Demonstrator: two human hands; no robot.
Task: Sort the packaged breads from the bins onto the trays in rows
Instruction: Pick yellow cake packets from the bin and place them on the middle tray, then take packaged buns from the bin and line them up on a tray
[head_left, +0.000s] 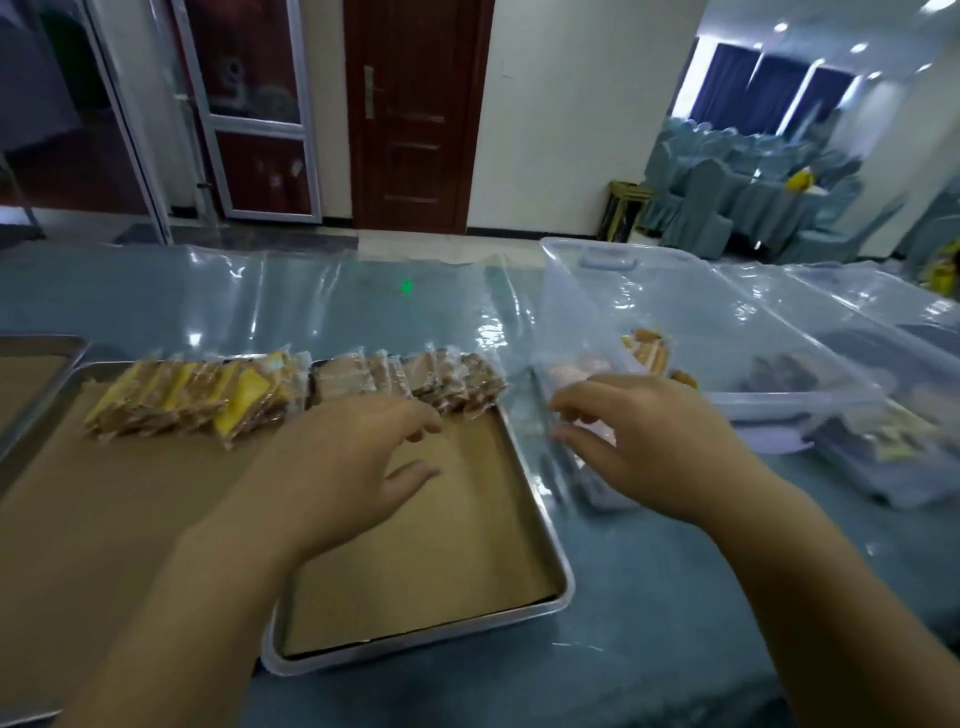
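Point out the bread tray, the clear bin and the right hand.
bread tray (415, 636): head view, near metal rim.
clear bin (610, 258): head view, handle on the far end wall.
right hand (665, 447): head view, back of the hand; it pinches a pale packaged bread (574, 373).

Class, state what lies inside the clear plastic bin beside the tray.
Orange-yellow packaged breads by its left wall, dark packages further right; the right hand covers its near corner.

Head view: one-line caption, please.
Left hand above the tray bearing a row of packaged breads; right hand at the clear bin.
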